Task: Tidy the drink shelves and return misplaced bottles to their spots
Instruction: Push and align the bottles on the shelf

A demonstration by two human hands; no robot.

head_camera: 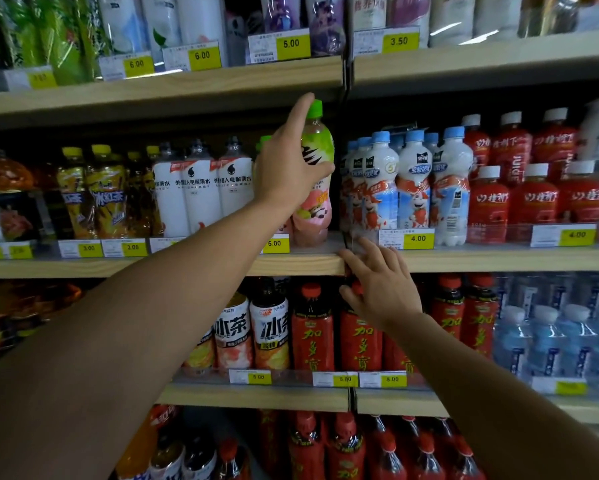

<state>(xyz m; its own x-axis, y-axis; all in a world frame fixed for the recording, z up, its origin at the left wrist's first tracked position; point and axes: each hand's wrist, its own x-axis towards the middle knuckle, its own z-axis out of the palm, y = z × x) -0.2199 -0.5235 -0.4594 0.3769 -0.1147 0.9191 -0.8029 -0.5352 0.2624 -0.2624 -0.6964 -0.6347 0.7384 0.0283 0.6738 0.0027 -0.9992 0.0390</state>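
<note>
There is one view only, from a wide-angle camera on the person's head. It faces a wall of drink shelves (291,263) nearly straight on, tilted slightly down. It stands close: both forearms stretch from the bottom corners into the middle of the picture, the left hand (287,168) at a bottle (317,188) on the middle shelf, the right hand (383,284) at that shelf's front edge. Four shelf levels show, top and bottom cut off by the frame. Shelf lines bow toward the edges, and the far corners blur.
</note>
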